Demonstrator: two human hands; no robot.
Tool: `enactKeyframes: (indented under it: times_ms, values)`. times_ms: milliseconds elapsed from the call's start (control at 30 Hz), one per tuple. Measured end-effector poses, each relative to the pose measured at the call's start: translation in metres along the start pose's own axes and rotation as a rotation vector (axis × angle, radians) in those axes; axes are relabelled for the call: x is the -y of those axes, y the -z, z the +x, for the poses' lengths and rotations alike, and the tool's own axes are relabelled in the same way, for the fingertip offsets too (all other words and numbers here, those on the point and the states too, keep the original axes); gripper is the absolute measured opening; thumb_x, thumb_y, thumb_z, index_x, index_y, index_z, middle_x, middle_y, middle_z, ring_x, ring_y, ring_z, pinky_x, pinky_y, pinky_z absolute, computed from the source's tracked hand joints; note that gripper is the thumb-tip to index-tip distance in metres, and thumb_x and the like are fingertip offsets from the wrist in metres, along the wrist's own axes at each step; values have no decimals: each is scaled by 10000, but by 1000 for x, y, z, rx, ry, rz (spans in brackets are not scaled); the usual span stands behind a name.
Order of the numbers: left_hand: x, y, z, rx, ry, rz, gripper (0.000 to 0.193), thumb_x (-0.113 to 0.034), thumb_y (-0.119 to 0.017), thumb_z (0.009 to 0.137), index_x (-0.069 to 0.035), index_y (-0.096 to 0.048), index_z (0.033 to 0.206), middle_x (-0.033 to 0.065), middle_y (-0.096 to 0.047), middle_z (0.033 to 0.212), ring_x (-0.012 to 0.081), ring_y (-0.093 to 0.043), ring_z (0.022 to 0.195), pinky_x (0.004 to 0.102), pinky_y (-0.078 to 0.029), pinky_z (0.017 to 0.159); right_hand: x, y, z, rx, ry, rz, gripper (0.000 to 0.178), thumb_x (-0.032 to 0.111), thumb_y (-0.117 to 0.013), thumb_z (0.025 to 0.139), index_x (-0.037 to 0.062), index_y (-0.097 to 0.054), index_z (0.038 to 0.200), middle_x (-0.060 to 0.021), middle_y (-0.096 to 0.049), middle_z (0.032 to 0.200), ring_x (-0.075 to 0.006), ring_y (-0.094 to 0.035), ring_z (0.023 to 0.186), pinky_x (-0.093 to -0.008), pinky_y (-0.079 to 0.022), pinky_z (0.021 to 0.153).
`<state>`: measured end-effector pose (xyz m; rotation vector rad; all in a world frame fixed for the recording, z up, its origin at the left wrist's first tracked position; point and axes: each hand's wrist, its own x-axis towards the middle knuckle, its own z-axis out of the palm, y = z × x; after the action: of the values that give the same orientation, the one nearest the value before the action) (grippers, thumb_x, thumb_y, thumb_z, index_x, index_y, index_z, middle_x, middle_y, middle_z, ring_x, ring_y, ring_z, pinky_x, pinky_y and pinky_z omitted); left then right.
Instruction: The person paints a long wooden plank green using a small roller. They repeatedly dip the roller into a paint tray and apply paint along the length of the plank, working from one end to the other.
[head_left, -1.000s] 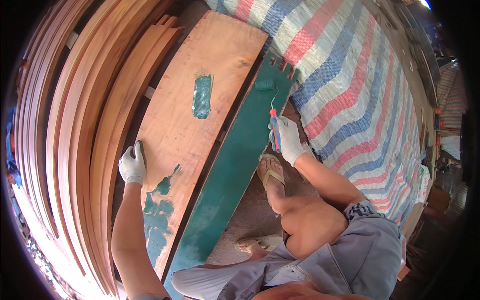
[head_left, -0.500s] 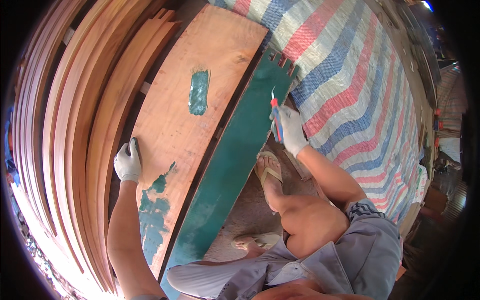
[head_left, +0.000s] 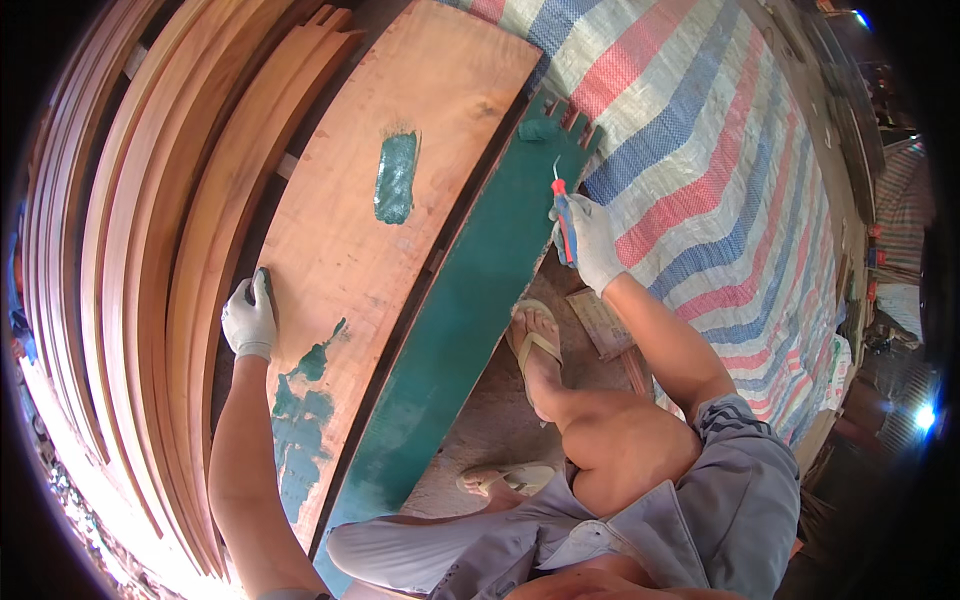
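My right hand [head_left: 588, 240], in a white glove, is closed round the red and blue handle of a small paint roller [head_left: 561, 205]. Its green sleeve [head_left: 540, 130] rests near the far, notched end of a green-painted board [head_left: 470, 270]. To the left lies a mostly bare wooden board [head_left: 350, 240], bearing a green paint patch [head_left: 397, 178] and ragged green smears [head_left: 300, 425]. My left hand [head_left: 249, 318], also gloved, grips that board's left edge with bent fingers. Dark stains show at its fingertips.
Several curved stacks of long wooden pieces [head_left: 150, 280] stand on the left. A striped woven plastic sheet [head_left: 690, 190] covers something on the right. My sandalled feet [head_left: 535, 340] are beside the green board, near a small wooden block [head_left: 600, 322].
The roller's sleeve now shows clearly at the green board's far end, where it was hard to make out before. My right hand has shifted slightly rightward; my left hand stays at the board's edge.
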<state>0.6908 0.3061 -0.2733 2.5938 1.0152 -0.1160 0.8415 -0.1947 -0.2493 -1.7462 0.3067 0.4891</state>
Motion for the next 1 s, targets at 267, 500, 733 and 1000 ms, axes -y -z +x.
enactKeyframes:
  times_ms: [267, 500, 733, 1000]
  values:
    - [7, 2, 0, -22, 0, 21, 613, -587, -586, 1050, -41, -802, 1223, 261, -783, 1141, 456, -735, 1106, 507, -558, 989, -7, -16, -40, 88, -91, -15, 351, 299, -580, 1140, 69, -640, 882, 26, -547, 664, -76, -519, 517, -295, -391, 462]
    - [11, 1, 4, -12, 7, 18, 612, -590, -589, 1050, -42, -806, 1214, 263, -783, 1136, 450, -743, 1098, 507, -562, 982, -6, -9, -38, 161, -133, -125, 315, 293, -574, 1143, 65, -643, 937, 23, -550, 672, -67, -519, 557, -275, -424, 511]
    - [16, -1, 3, -27, -40, -8, 589, -576, -593, 1057, -35, -809, 1147, 272, -776, 1027, 465, -746, 999, 525, -562, 906, -22, 28, -67, 159, -176, 69, 351, 390, -603, 1128, 70, -657, 994, -9, -630, 736, -97, -596, 570, -262, -447, 490]
    - [26, -11, 8, -42, -76, 39, 593, -560, -547, 1093, -37, -800, 1213, 276, -777, 1092, 465, -741, 1032, 517, -557, 932, -51, 55, -43, 5, -181, 254, 326, 371, -623, 1112, 54, -667, 1055, -28, -683, 846, -117, -632, 598, -271, -469, 474]
